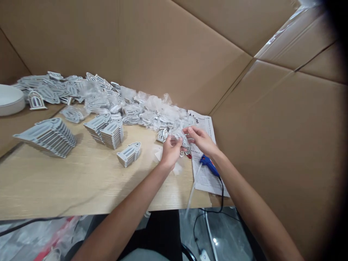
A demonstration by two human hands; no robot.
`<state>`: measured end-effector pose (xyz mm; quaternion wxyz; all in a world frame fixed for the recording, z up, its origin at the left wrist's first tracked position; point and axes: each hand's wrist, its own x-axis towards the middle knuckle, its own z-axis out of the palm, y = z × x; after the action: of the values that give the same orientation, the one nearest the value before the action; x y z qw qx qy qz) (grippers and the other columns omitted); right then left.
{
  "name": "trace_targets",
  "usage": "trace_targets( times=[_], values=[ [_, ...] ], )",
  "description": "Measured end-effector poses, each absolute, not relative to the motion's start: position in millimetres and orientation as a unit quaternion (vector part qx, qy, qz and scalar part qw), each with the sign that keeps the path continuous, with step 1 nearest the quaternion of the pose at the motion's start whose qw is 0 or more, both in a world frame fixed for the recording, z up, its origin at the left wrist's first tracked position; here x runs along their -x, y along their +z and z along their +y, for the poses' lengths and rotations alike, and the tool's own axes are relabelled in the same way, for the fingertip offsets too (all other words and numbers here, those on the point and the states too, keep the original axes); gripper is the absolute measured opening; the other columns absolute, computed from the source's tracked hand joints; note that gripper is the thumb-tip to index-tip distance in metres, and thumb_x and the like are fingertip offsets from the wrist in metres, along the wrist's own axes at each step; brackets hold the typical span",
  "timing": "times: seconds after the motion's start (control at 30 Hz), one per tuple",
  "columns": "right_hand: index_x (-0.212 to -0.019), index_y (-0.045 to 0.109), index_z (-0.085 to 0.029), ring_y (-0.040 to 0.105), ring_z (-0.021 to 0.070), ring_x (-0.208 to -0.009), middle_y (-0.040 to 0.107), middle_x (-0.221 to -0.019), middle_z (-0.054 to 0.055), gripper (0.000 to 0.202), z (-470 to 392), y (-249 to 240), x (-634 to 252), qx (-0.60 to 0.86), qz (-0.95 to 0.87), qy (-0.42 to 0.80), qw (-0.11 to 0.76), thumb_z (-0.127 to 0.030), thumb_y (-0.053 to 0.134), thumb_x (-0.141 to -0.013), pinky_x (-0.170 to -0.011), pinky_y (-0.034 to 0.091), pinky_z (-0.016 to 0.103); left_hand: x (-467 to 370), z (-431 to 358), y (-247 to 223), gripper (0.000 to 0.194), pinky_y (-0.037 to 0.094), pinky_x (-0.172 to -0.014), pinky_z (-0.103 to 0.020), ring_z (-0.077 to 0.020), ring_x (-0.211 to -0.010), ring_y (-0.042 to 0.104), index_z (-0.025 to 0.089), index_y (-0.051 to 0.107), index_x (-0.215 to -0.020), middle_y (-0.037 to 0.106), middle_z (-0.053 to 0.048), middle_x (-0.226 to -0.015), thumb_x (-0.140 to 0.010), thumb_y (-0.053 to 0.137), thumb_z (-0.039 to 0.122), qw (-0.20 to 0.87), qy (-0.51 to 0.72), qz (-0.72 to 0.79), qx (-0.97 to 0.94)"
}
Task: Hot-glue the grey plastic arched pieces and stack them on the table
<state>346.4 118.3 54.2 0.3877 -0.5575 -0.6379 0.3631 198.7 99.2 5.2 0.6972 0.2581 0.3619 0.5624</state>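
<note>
My left hand [171,150] grips a grey arched piece [179,137] in clear plastic by its left side. On the right of that piece is my right hand [200,139], its fingers apart near the edge of the plastic; whether they touch it is hard to tell. Just behind my left hand lies a small ornate arched piece [162,134]. A short stack of grey arched pieces [129,154] stands to the left of my hands, with taller stacks [112,134] and a long leaning stack [50,136] further left.
Bagged pieces [152,108] heap along the cardboard wall [163,47]. A blue glue gun [209,165] with a black cord rests on newspaper [205,181] at the right. White round plates [11,99] sit at the far left of the wooden table [81,188].
</note>
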Motion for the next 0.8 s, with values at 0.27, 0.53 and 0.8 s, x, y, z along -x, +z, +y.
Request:
trace_targets(
  times=[0.27,0.53,0.8],
  values=[
    [-0.086,0.069,-0.024,0.068,0.0265,-0.085,0.076,-0.087,0.006,0.017,132,36,-340,0.587,-0.681,0.199,0.39,-0.04,0.074,-0.092,-0.081,0.051,0.042,-208,119,-3,0.027,0.066,-0.083,-0.032,-0.0134,-0.074,0.076,0.019,0.058,-0.097,0.07,-0.001,-0.097,-0.093,0.083,0.012,0.683,0.568,0.391,-0.241],
    [-0.089,0.052,-0.027,0.059,0.0258,-0.089,0.065,-0.091,0.005,0.012,145,47,-334,0.583,-0.693,0.095,0.415,-0.028,0.059,-0.1,-0.089,0.047,0.044,-203,116,-1,0.042,0.065,-0.087,-0.033,-0.0163,-0.075,0.079,0.02,0.055,-0.119,0.075,-0.004,-0.102,-0.091,0.086,0.014,0.683,0.557,0.411,-0.232],
    [-0.097,0.056,-0.028,0.061,0.0272,-0.097,0.066,-0.101,0.008,0.012,129,61,-325,0.544,-0.734,0.13,0.385,-0.032,0.054,-0.108,-0.092,0.052,0.046,-191,112,19,0.036,0.067,-0.08,-0.038,-0.0237,-0.08,0.079,0.018,0.063,-0.101,0.074,-0.009,-0.088,-0.105,0.066,0.053,0.752,0.517,0.342,-0.225]
  ],
)
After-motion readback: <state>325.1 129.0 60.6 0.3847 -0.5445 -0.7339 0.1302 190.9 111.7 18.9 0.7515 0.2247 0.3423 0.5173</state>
